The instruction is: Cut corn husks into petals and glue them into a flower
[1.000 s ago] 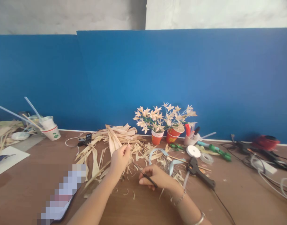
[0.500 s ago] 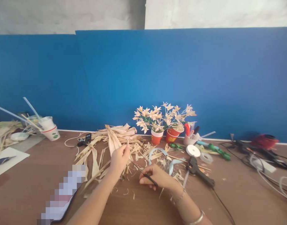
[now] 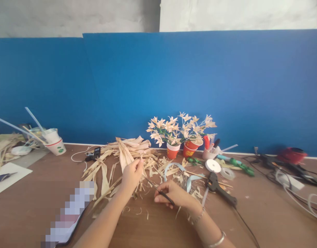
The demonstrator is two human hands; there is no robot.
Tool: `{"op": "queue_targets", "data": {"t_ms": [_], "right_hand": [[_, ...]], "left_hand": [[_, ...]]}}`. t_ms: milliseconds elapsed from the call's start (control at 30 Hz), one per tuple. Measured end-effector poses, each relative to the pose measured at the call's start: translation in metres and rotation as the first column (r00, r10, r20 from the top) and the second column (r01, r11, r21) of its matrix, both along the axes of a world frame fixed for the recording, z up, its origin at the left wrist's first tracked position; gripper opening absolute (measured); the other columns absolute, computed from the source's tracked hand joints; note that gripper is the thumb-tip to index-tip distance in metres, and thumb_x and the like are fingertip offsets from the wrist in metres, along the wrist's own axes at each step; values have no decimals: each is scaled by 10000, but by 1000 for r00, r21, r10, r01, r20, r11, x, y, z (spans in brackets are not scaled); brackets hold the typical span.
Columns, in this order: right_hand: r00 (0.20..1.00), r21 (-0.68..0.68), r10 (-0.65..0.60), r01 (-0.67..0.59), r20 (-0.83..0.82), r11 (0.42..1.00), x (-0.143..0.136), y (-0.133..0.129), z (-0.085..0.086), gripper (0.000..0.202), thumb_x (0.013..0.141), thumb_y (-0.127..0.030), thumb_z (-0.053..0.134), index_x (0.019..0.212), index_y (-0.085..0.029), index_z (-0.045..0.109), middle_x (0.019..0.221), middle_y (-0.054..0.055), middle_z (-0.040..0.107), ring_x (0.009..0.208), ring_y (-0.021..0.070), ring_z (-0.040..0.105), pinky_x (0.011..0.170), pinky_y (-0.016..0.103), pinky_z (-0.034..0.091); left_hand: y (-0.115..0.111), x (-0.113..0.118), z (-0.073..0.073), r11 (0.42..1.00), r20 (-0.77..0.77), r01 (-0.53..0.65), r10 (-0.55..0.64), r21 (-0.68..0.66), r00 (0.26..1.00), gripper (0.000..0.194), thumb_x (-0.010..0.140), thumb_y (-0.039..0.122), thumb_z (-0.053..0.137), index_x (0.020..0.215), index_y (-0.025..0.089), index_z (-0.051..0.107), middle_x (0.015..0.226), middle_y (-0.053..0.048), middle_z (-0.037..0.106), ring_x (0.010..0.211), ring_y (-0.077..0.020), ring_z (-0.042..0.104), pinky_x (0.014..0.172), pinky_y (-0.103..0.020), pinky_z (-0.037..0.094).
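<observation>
Beige crinkled husks (image 3: 125,153), slender black-handled scissors (image 3: 166,198)

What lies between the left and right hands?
In the head view, a dark-handled tool, probably scissors, points from the right hand toward the left hand, its thin end in the gap. Pale scraps lie behind it on the table.

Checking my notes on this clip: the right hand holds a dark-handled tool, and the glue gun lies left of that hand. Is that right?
No, the side is wrong: the head view shows the glue gun right of the right hand, which does hold the tool.
</observation>
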State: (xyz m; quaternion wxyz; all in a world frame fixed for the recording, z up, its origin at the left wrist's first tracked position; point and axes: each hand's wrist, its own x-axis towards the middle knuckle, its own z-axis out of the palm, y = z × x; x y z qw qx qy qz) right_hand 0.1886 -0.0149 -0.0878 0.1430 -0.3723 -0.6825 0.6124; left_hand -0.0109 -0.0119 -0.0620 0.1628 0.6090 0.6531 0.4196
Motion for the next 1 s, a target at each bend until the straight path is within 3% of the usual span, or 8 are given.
{"op": "queue_targets", "data": {"t_ms": [133,233,533,800,1000], "right_hand": [[1000,16,-16,16,4,1000,0,-1,3,367,637,-468,739,744,-122,677,436,-70,477,353,45,403,325,142,318],[1000,36,-11,11,-7,999,0,-1,5,349,644,-461,736,719,-127,674,428,-73,468,346,44,394,324,145,292],[998,49,-29,31,-52,998,2,2,-4,350,645,-458,742,723,-126,662,421,-78,458,339,41,383,320,142,273],[997,61,-50,53,-54,997,2,3,-1,365,650,-477,732,697,-128,639,417,-77,454,328,40,387,309,137,276],[996,48,-67,70,-51,996,4,5,-3,374,646,-485,730,710,-129,638,419,-75,462,329,40,395,310,131,289]], "left_hand": [[1,0,0,999,71,28,-30,21,997,402,860,433,390,915,177,696,711,-34,682,671,-170,576,632,-231,395],[2,-1,0,1000,110,22,-24,16,994,401,857,426,400,930,170,699,696,-27,677,674,-169,581,641,-231,401],[4,0,3,997,373,9,21,-79,928,452,797,507,462,908,135,694,368,65,417,385,-125,445,455,-221,353],[4,3,5,995,551,4,53,-102,833,345,708,489,605,625,157,562,394,43,493,365,-80,427,376,-175,299],[5,4,6,993,624,-8,83,-121,777,317,657,432,672,597,157,526,408,29,545,360,-66,428,387,-169,328]]}}
